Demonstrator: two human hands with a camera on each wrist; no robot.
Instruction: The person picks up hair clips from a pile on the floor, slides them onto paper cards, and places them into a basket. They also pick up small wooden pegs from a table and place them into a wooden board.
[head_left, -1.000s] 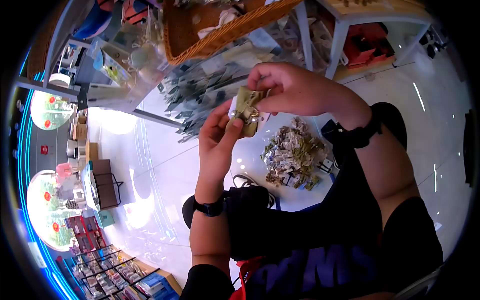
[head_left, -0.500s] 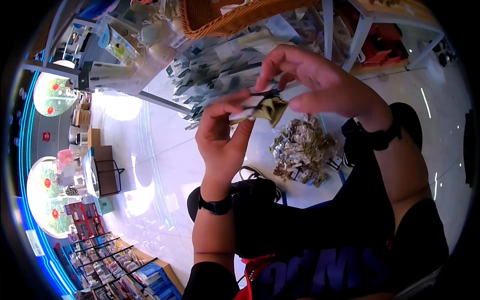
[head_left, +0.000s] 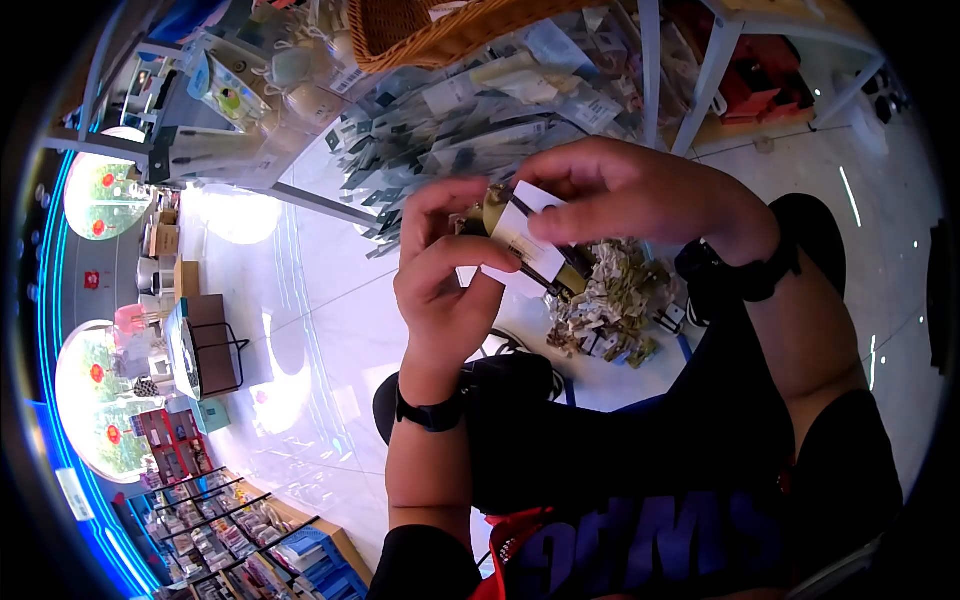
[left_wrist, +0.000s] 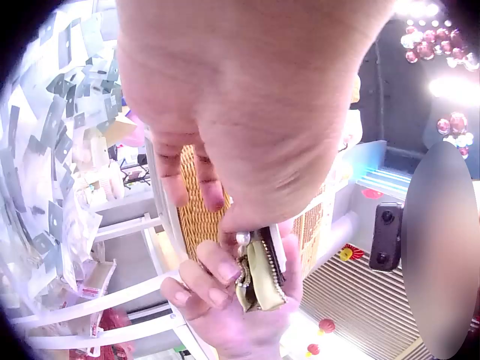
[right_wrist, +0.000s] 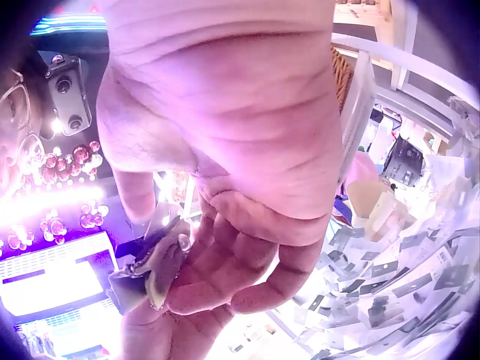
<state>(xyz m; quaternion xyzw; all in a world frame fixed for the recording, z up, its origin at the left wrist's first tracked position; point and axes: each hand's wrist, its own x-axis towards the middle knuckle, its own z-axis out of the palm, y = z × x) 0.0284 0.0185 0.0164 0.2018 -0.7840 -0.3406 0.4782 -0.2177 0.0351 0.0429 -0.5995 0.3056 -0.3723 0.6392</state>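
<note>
Both hands hold one small olive-green hair clip on a white card (head_left: 527, 243) in front of the chest. My left hand (head_left: 445, 275) pinches its left end between thumb and fingers. My right hand (head_left: 610, 190) grips its upper right edge. In the left wrist view the clip (left_wrist: 259, 274) shows a pearl bead and a green fabric edge between the fingers of both hands. The right wrist view shows the clip (right_wrist: 150, 274) low on the left under the palm.
A heap of similar carded clips (head_left: 615, 300) lies on the white floor below the hands. Packets in clear bags (head_left: 470, 120) are piled beyond, under a wicker basket (head_left: 440, 30). White shelf legs (head_left: 710, 85) stand at the upper right. A black bag (head_left: 500, 375) lies near my lap.
The clip has been turned between the hands: first its green front faced me, then it stood edge-on, now its white card back faces up. Both hands have dropped slightly.
</note>
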